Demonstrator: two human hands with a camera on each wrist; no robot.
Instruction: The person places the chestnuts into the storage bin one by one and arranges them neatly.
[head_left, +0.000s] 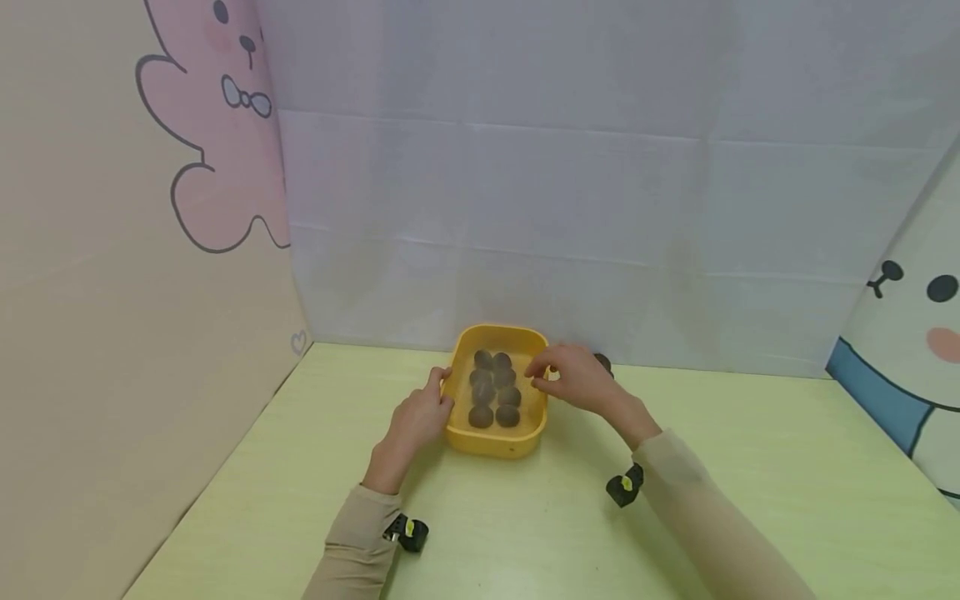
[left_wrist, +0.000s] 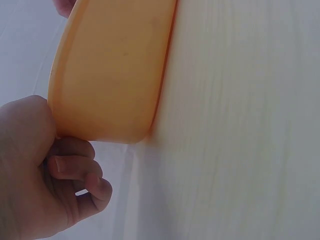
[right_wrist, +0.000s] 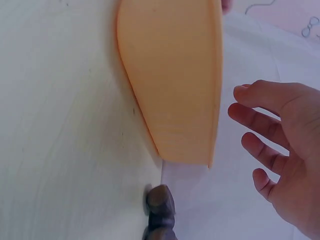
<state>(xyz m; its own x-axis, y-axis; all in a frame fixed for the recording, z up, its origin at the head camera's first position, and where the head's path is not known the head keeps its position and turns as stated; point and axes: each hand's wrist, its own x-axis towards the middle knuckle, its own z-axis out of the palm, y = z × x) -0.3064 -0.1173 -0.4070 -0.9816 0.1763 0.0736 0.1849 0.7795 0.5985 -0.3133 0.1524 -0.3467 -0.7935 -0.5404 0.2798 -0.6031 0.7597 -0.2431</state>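
Note:
A yellow plastic tub (head_left: 492, 448) stands on the table near the back wall. Several dark brown round balls (head_left: 481, 416) lie inside it in two rough rows. My left hand (head_left: 420, 414) grips the tub's left rim; the left wrist view shows the other fingers curled below the rim, against the outer wall (left_wrist: 110, 75). Over the right rim hovers my right hand (head_left: 576, 377), its fingers loosely bent and holding nothing. In the right wrist view, that hand (right_wrist: 295, 145) is apart from the tub, and dark brown rounded pieces (right_wrist: 161, 200) lie on the table beside it.
Behind the right hand, another dark ball (head_left: 602, 362) shows partly, close to the wall. A pale curtain (head_left: 585, 208) hangs along the table's back edge. Panels with a pink cartoon bear (head_left: 225, 158) and a white cartoon animal (head_left: 915, 317) flank the pale wooden table (head_left: 525, 533).

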